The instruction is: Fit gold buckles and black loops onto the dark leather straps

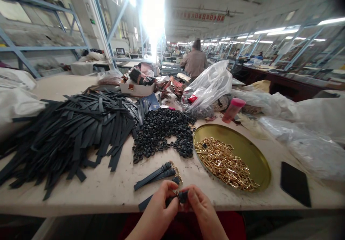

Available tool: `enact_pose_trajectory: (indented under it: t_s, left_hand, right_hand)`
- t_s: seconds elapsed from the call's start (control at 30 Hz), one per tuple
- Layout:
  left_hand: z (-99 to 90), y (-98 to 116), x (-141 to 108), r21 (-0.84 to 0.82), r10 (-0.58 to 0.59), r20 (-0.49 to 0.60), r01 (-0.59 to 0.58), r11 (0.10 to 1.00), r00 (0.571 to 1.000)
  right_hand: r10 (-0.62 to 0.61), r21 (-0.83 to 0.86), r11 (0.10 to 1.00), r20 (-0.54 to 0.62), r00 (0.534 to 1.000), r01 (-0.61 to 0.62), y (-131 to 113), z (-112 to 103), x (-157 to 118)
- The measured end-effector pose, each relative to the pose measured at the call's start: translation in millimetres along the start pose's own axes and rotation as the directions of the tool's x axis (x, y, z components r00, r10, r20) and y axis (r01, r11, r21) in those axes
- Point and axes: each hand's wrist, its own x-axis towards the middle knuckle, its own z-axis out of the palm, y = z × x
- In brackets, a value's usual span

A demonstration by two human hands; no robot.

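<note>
At the table's front edge, my left hand (163, 202) is closed on a dark leather strap (145, 203), whose flat end sticks out to the left. My right hand (201, 204) pinches a small dark piece (183, 197) at the strap's other end; the fingers partly hide it, and I cannot tell whether it is a separate loop. Just beyond my hands lie several finished-looking straps (153, 177) with gold buckles (176, 171) at their right ends. Farther off is a heap of small black strap loops (164, 128). A round gold tray (253, 150) to the right holds many gold buckles (226, 164).
A big pile of dark straps (88, 125) covers the table's left side. A black phone (295, 183) lies right of the tray. Behind stand a pink-lidded jar (234, 109), a clear plastic bag (210, 85) and a white box (137, 89). A person (195, 62) sits farther back.
</note>
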Motion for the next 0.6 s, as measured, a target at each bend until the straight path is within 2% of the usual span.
enact_pose_trajectory:
  t_s: [0.07,0.17,0.33,0.47,0.53,0.6]
  left_hand:
    - [-1.0,1,2,0.002,-0.034,-0.002,0.034,0.999,0.999]
    - [-3.2,3,5,0.028,-0.059,0.016,0.059,0.998,0.998]
    - [-8.5,3,7,0.262,-0.085,-0.031,0.091,0.961,0.996]
    - [-9.1,2,12,0.357,-0.109,-0.033,0.114,0.927,0.993]
    - [-8.3,2,14,0.346,-0.129,-0.032,0.132,0.929,0.991]
    - [-7.9,3,15,0.268,-0.149,-0.009,0.146,0.952,0.989]
  right_hand:
    - [0.029,0.063,0.998,0.003,1.000,-0.029,1,-3,1]
    - [0.138,0.174,0.974,0.061,0.988,-0.147,7,-7,5]
    - [0.276,0.275,0.907,0.183,0.944,-0.319,22,-9,10]
    - [0.298,0.345,0.867,0.220,0.929,-0.360,28,-11,12]
    - [0.297,0.342,0.864,0.244,0.923,-0.369,25,-10,13]
    - [0.265,0.324,0.887,0.228,0.937,-0.330,18,-9,14]
